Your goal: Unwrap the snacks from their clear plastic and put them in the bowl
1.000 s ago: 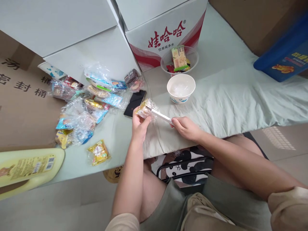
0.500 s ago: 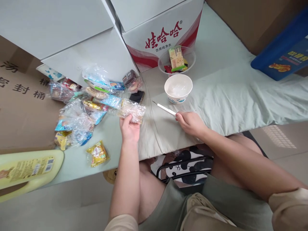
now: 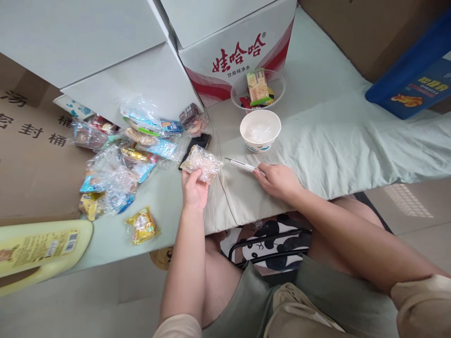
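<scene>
My left hand point(image 3: 195, 190) is closed on a clear-wrapped snack packet point(image 3: 202, 164), thumb on top, held above the cloth. Pale, biscuit-like contents show through the crinkled wrapper. My right hand point(image 3: 278, 180) grips a slim white craft knife point(image 3: 243, 164) by its rear end. Its thin dark tip points left at the packet, a small gap away from it. Behind the packet lies a black phone point(image 3: 201, 141), partly covered by it. A white paper bowl point(image 3: 260, 134) with something whitish and translucent inside stands beyond my right hand.
Left of my hands lies a pile of wrapped snacks point(image 3: 120, 164), with one yellow packet point(image 3: 143, 225) nearer the edge. A clear plastic tub point(image 3: 278, 91) of packets stands behind the bowl. White cartons point(image 3: 232, 61) line the back; a yellow jug point(image 3: 42, 249) and blue container point(image 3: 405, 80) flank the sides.
My left hand has moved slightly right with the packet and tilted it, baring more of the phone. The craft knife has turned a little in my right hand, its tip now closer to the packet.
</scene>
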Demonstrator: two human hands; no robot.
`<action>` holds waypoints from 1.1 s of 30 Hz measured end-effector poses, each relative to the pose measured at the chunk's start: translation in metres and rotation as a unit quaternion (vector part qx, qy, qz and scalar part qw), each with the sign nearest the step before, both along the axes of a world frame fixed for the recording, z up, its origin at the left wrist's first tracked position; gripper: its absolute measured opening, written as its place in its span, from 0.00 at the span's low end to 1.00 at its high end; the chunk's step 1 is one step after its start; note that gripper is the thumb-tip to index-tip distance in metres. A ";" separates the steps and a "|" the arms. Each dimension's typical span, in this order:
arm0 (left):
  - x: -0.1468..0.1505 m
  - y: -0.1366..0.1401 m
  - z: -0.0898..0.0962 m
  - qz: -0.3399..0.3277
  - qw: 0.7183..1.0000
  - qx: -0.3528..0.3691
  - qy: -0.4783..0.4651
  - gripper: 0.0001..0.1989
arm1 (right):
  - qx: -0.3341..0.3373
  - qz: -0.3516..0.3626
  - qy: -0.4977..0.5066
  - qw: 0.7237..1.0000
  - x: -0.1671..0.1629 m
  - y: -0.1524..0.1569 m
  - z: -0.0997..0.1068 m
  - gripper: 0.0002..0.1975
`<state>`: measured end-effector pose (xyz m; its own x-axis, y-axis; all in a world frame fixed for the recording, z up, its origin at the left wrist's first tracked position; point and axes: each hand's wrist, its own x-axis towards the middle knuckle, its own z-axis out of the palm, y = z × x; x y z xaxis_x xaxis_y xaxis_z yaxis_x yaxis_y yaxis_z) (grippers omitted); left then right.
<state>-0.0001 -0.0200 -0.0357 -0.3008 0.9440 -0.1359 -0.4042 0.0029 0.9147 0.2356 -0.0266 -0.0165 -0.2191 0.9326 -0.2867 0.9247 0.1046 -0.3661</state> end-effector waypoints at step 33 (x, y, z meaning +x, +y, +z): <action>0.008 -0.010 -0.008 -0.121 0.989 -0.032 0.076 0.24 | 0.035 0.014 0.014 0.999 0.002 -0.002 -0.010 0.15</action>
<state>0.0075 -0.0302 -0.0437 -0.0892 0.9818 -0.1675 -0.2421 0.1418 0.9598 0.2373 -0.0288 -0.0267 -0.2514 0.9437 -0.2152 0.9110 0.1556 -0.3819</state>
